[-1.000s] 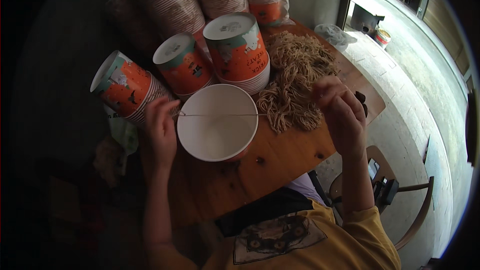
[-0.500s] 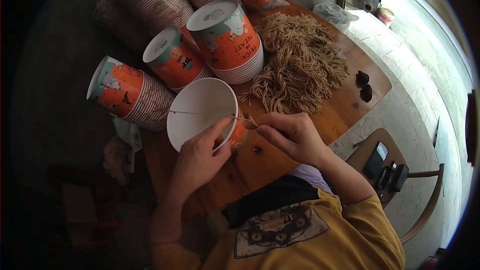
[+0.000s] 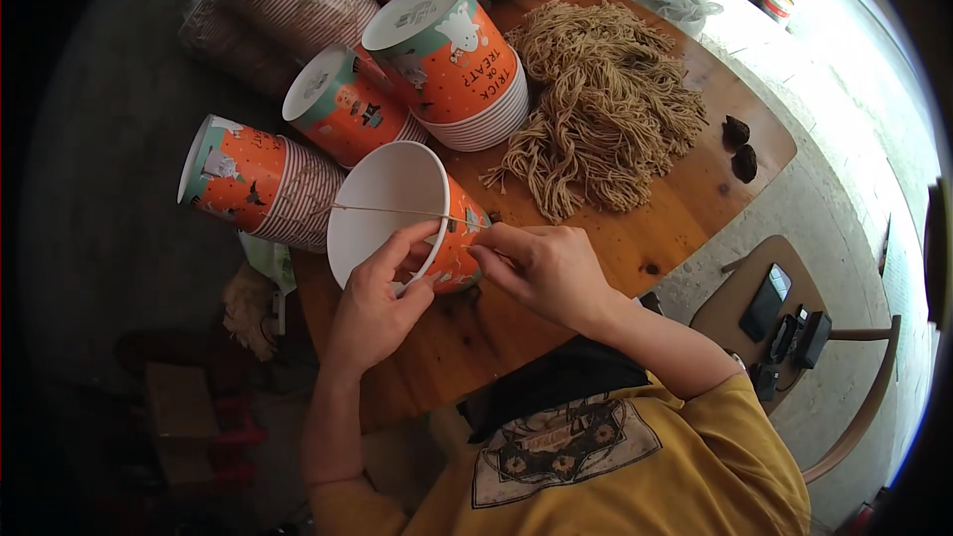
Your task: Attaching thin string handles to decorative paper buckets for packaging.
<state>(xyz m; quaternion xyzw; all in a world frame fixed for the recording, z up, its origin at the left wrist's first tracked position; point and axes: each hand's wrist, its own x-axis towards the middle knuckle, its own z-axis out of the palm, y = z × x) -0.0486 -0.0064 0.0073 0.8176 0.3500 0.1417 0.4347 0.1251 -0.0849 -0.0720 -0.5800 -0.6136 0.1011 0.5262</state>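
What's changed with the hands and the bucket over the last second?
The right hand came in from the twine pile to the bucket's near rim, pinching the string there. The left hand shifted from the far rim to grip beside it. The stacked buckets stayed put.

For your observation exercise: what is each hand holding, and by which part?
The left hand grips the white-lined orange paper cup by its rim. The right hand pinches the thin string at the cup's right rim.
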